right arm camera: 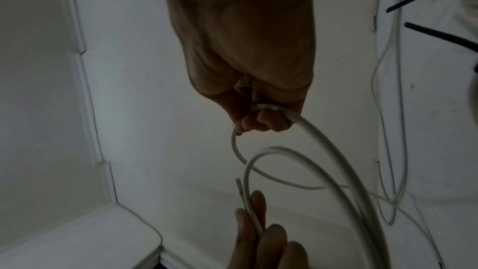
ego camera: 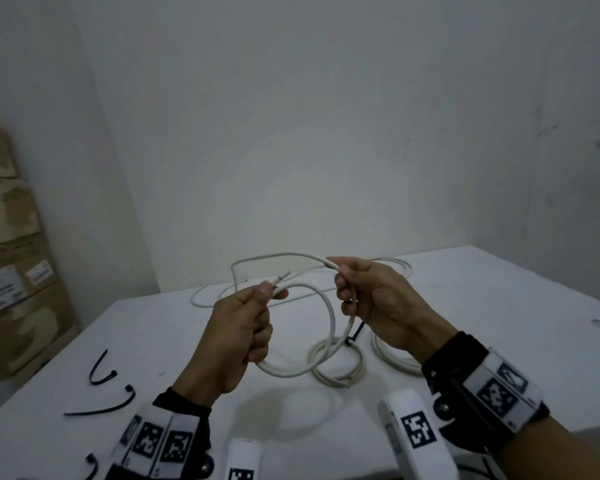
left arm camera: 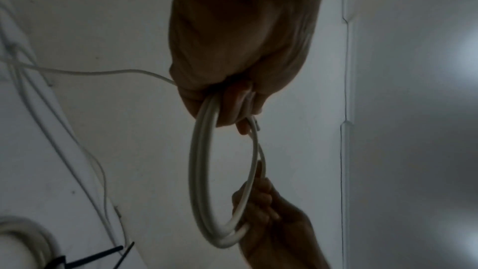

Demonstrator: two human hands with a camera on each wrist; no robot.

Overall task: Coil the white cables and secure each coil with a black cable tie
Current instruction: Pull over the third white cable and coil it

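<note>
Both hands' fingers [ego camera: 345, 292] curled around white cable [ego camera: 329, 317] loop above table [ego camera: 482, 306].

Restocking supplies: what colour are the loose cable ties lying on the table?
Black; the loose cable ties show best in the head view, on the white table.

White cable [ego camera: 329, 317], white table [ego camera: 499, 306], black ties [ego camera: 101, 368], brown boxes [ego camera: 7, 237], black-and-white checkered wristbands [ego camera: 499, 393].
</note>
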